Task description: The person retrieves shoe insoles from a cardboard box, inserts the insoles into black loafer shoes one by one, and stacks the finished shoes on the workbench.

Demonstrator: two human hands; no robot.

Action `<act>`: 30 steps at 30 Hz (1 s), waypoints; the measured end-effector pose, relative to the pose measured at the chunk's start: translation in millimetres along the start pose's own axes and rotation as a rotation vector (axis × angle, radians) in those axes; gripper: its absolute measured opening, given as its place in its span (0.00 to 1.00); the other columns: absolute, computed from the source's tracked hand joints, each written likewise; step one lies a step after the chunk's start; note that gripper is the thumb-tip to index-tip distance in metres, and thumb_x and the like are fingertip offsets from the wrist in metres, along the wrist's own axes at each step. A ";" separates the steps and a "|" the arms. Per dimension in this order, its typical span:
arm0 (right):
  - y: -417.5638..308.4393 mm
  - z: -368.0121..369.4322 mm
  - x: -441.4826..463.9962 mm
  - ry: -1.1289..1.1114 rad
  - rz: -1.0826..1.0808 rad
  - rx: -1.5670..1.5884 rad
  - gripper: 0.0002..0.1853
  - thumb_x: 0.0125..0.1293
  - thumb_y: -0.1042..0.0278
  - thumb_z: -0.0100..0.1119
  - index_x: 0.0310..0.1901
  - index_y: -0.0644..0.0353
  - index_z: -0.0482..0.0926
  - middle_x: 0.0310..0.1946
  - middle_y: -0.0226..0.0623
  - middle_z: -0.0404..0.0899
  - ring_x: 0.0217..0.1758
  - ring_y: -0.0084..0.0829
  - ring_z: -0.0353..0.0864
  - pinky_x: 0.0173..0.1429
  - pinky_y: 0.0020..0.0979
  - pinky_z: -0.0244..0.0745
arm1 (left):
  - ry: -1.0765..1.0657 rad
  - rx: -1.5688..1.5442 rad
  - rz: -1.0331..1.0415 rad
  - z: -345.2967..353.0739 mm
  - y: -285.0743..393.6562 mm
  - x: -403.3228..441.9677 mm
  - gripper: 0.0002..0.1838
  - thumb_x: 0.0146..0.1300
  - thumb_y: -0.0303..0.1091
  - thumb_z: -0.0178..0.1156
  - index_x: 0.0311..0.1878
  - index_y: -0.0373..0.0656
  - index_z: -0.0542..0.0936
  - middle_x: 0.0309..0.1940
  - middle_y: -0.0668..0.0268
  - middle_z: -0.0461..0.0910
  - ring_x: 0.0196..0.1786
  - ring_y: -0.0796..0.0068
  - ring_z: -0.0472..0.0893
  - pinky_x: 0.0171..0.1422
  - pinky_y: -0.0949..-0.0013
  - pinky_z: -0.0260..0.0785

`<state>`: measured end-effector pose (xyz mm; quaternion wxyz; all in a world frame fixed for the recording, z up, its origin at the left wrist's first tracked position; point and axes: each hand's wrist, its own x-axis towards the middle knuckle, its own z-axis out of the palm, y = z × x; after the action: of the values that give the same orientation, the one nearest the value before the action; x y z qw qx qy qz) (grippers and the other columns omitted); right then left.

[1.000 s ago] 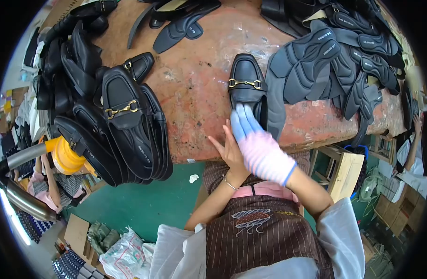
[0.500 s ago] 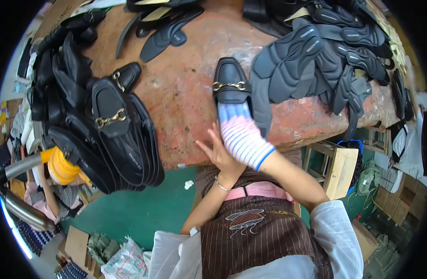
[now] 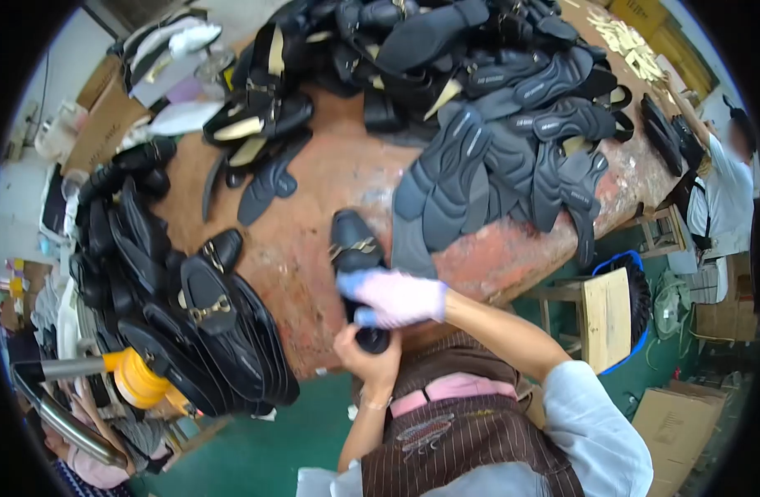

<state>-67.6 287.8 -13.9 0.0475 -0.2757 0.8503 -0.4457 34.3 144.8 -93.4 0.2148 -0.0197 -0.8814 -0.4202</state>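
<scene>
A black loafer (image 3: 357, 235) with a gold chain trim lies on the worn reddish table near its front edge, its toe pointing away from me. My right hand (image 3: 396, 299), in a pink and blue-white glove, grips the middle of the shoe and hides much of its opening. Bare, with a bracelet at the wrist, my left hand (image 3: 368, 358) is wrapped round the heel end. Beyond the right hand lies a pile of dark grey insoles (image 3: 454, 178). Several black loafers (image 3: 218, 311) stand stacked to the left of my hands.
More black shoes (image 3: 429, 41) are heaped at the table's far side. A yellow fitting on a metal pipe (image 3: 141, 377) juts in at left. A wooden stool (image 3: 605, 319) stands right of the table (image 3: 326, 157). A person (image 3: 728, 178) is at the far right.
My left hand has gone from open beside my right wrist to gripping the loafer's heel. My right hand has shifted from the shoe's opening to grip its middle. The view has tilted upward.
</scene>
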 end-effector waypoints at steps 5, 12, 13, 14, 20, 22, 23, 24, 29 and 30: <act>46.7 -96.4 -34.8 0.573 0.664 -0.545 0.30 0.61 0.52 0.66 0.59 0.64 0.75 0.42 0.51 0.80 0.46 0.50 0.82 0.49 0.43 0.78 | 0.072 0.018 -0.255 -58.2 -14.0 39.3 0.30 0.48 0.30 0.77 0.53 0.36 0.74 0.57 0.52 0.74 0.58 0.52 0.75 0.65 0.54 0.65; 98.2 -90.1 -13.5 0.889 1.044 -0.790 0.37 0.53 0.47 0.73 0.60 0.63 0.75 0.52 0.44 0.77 0.54 0.47 0.77 0.58 0.45 0.72 | 0.067 0.374 0.297 -38.2 58.4 99.5 0.26 0.53 0.25 0.71 0.56 0.36 0.76 0.71 0.47 0.65 0.64 0.47 0.71 0.67 0.53 0.65; 101.7 -90.3 -12.9 0.935 1.013 -0.777 0.37 0.51 0.47 0.74 0.59 0.62 0.76 0.54 0.43 0.76 0.56 0.47 0.76 0.59 0.45 0.71 | 0.010 0.270 0.293 -24.5 65.3 118.3 0.24 0.53 0.26 0.71 0.55 0.37 0.77 0.70 0.47 0.66 0.66 0.47 0.70 0.68 0.53 0.64; 104.0 -89.3 -12.1 0.976 0.983 -0.764 0.37 0.50 0.47 0.75 0.58 0.62 0.76 0.55 0.42 0.75 0.58 0.47 0.75 0.61 0.46 0.70 | -0.048 0.167 0.285 -9.1 73.5 140.2 0.22 0.54 0.26 0.70 0.54 0.38 0.78 0.70 0.48 0.66 0.68 0.48 0.69 0.69 0.53 0.63; 95.9 -97.9 -28.0 1.105 0.706 -0.649 0.27 0.55 0.61 0.74 0.56 0.62 0.79 0.52 0.44 0.79 0.55 0.43 0.78 0.61 0.40 0.71 | -0.242 0.105 0.709 109.3 156.9 287.7 0.26 0.57 0.34 0.70 0.58 0.36 0.77 0.69 0.48 0.66 0.70 0.45 0.67 0.72 0.52 0.62; 89.7 -108.1 -37.4 1.284 0.474 -0.225 0.19 0.59 0.67 0.71 0.51 0.60 0.81 0.50 0.44 0.82 0.54 0.45 0.80 0.63 0.40 0.71 | -0.218 0.184 0.783 159.3 181.3 326.7 0.33 0.56 0.38 0.71 0.63 0.34 0.72 0.69 0.48 0.66 0.71 0.46 0.66 0.72 0.52 0.62; 82.3 -118.4 -41.9 1.285 0.474 -0.229 0.19 0.59 0.67 0.71 0.51 0.60 0.81 0.50 0.44 0.82 0.54 0.45 0.80 0.63 0.40 0.71 | -0.216 0.212 0.787 181.1 196.1 341.4 0.37 0.55 0.40 0.72 0.65 0.33 0.70 0.69 0.48 0.66 0.71 0.46 0.65 0.72 0.52 0.63; 71.1 -131.6 -48.0 1.371 0.445 0.042 0.17 0.60 0.70 0.70 0.51 0.61 0.81 0.49 0.44 0.83 0.52 0.45 0.81 0.62 0.39 0.71 | -0.213 0.238 0.788 202.5 208.5 353.6 0.40 0.54 0.42 0.73 0.67 0.33 0.69 0.69 0.48 0.66 0.71 0.46 0.65 0.71 0.52 0.64; 76.7 -168.7 -80.2 1.376 0.464 0.038 0.15 0.67 0.77 0.63 0.54 0.65 0.79 0.48 0.40 0.84 0.49 0.30 0.80 0.59 0.31 0.72 | -0.172 0.327 0.819 264.9 238.7 385.3 0.42 0.50 0.42 0.75 0.66 0.34 0.69 0.64 0.50 0.70 0.68 0.49 0.69 0.67 0.53 0.67; 81.0 -172.4 -88.4 1.304 0.504 -0.217 0.15 0.69 0.78 0.61 0.56 0.66 0.78 0.50 0.39 0.84 0.49 0.24 0.78 0.57 0.28 0.71 | -0.208 0.326 0.764 265.6 240.9 388.4 0.42 0.49 0.42 0.75 0.65 0.34 0.69 0.62 0.51 0.71 0.66 0.51 0.71 0.66 0.53 0.68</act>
<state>-84.0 495.6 11.1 -0.3977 0.2495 0.7829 -0.4082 -362.3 442.8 89.2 0.2650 -0.3527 -0.8828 -0.1613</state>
